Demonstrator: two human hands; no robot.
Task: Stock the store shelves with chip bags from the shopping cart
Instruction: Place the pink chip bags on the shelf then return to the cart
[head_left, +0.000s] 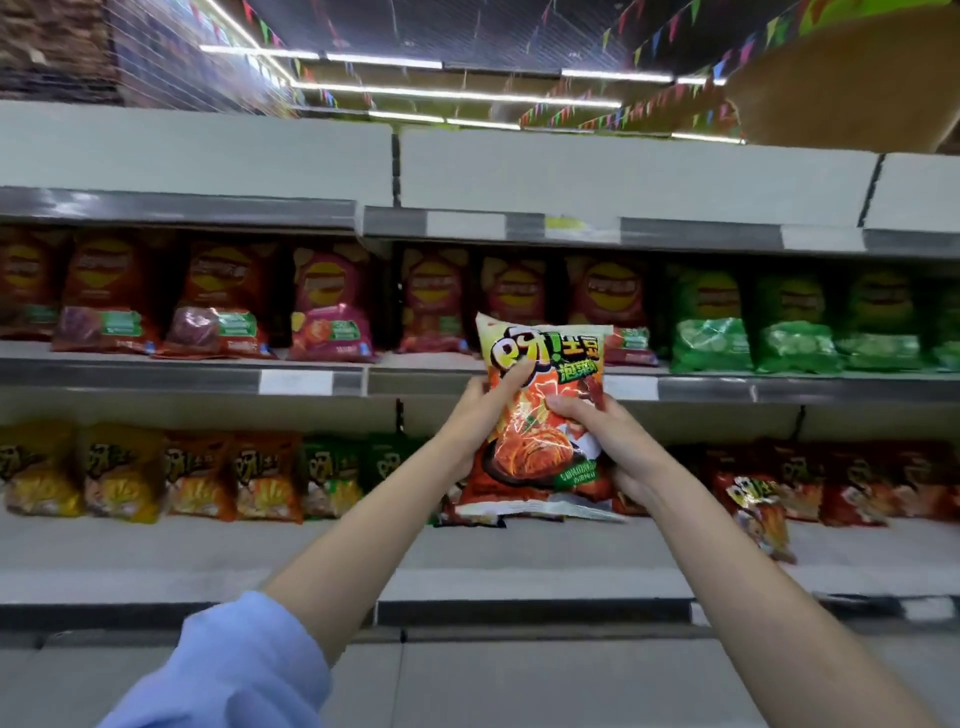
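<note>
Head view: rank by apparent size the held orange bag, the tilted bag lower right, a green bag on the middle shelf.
1. held orange bag, though nearest the camera, in both hands
2. green bag
3. tilted bag
The last two look close; order unsure.

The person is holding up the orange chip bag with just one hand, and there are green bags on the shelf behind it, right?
Not quite. Both hands hold the orange chip bag: the left hand grips its left edge and the right hand grips its right side, as the head view shows. The green bags really are on the shelf behind it, off to the right.
</note>
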